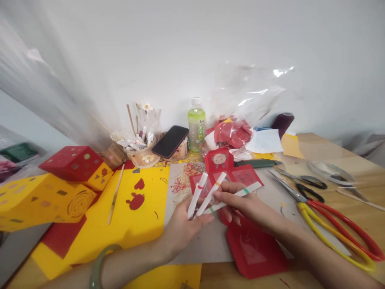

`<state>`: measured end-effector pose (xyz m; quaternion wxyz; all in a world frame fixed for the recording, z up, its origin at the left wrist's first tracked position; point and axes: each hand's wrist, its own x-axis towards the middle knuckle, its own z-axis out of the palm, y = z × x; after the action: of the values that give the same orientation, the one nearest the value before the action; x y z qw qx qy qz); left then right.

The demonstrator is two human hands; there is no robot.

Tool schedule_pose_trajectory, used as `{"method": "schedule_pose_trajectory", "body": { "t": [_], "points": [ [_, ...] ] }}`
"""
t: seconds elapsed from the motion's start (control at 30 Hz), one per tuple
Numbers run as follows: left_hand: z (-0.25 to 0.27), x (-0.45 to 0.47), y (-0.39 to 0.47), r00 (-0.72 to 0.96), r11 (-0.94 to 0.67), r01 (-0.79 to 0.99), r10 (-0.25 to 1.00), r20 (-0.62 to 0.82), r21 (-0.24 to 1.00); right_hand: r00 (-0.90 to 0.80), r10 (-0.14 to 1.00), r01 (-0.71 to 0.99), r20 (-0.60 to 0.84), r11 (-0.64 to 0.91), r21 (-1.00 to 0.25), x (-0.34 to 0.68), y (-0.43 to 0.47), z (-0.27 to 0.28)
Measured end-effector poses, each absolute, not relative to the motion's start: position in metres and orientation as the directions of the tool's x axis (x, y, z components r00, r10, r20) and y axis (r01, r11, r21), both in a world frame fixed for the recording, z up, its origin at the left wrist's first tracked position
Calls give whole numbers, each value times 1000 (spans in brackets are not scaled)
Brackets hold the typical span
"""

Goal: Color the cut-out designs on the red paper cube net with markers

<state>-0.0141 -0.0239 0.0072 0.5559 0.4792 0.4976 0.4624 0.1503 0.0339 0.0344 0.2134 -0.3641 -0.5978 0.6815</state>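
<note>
Slim white marker pens are between my two hands over the middle of the table. My left hand (181, 228) is closed on a pen with a red band (197, 196) and a pen with an orange band (211, 195), both tilted upward. From the right, my right hand (245, 204) closes round a pen with green bands (252, 188), which lies slantwise with its lower end near my left fingers. My right fingertips also come close to the orange-banded pen. Below the hands lies a red paper cut-out with clear windows (255, 251).
Yellow paper (150, 200) with red cut-outs and a decorated red box (73, 162) lie left. Behind stand a pen holder (141, 154), a phone (171, 141) and a green drink bottle (196, 126). Large red-and-yellow-handled scissors (327, 220) lie right.
</note>
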Motion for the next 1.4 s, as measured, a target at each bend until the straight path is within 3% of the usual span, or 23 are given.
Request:
{"method": "schedule_pose_trajectory", "body": {
  "t": [0.23, 0.33, 0.37, 0.43, 0.6, 0.7, 0.8, 0.87, 0.9, 0.97, 1.03, 1.07, 1.17, 1.4],
  "points": [
    [6, -15, -28, 248, 184, -36, 954, -170, 982, -702, 671, 205, -238, -129, -970, 157, 33, 45],
    [1, -17, -28, 339, 252, -58, 915, -219, 966, -590, 791, 168, -160, -74, -983, 178, 44, 53],
    [0, -18, -28, 354, 266, -59, 907, -229, 962, -455, 888, 70, -76, -49, -996, 187, 49, 55],
    [-2, -20, -26, 341, 258, -50, 913, -226, 965, -330, 944, 13, -24, -21, -1000, 205, 56, 57],
    [3, -22, -23, 254, -81, 213, 967, 25, 974, -356, 931, 77, -79, -55, -995, 215, 52, 43],
    [7, -22, -24, 404, -258, 305, 907, 121, 917, -418, 905, 178, -72, 4, -984, 199, 44, 33],
    [3, -22, -25, 504, -302, 323, 857, 107, 897, -415, 908, 256, -54, 59, -965, 187, 42, 27],
    [-4, -22, -25, 558, -424, 381, 814, 161, 821, -421, 906, 280, -36, 92, -956, 185, 43, 22],
    [-8, -22, -24, 607, -537, 433, 768, 207, 724, -428, 904, 286, -22, 112, -952, 185, 44, 18],
    [-15, -22, -22, 714, -759, 502, 634, 297, 414, -441, 897, 293, 1, 145, -945, 188, 45, 11],
    [-20, -22, -21, 772, -846, 515, 528, 354, 137, -433, 901, 320, 15, 169, -932, 190, 45, 4],
    [-21, -23, -20, 780, -853, 518, 500, 377, 59, -424, 905, 337, 24, 183, -923, 191, 45, 2],
    [-21, -23, -20, 784, -852, 524, 477, 397, -11, -404, 912, 387, 71, 241, -890, 191, 43, 1],
    [-22, -24, -21, 784, -848, 530, 488, 383, -5, -386, 917, 488, 103, 298, -820, 190, 40, 0]
  ]
}}
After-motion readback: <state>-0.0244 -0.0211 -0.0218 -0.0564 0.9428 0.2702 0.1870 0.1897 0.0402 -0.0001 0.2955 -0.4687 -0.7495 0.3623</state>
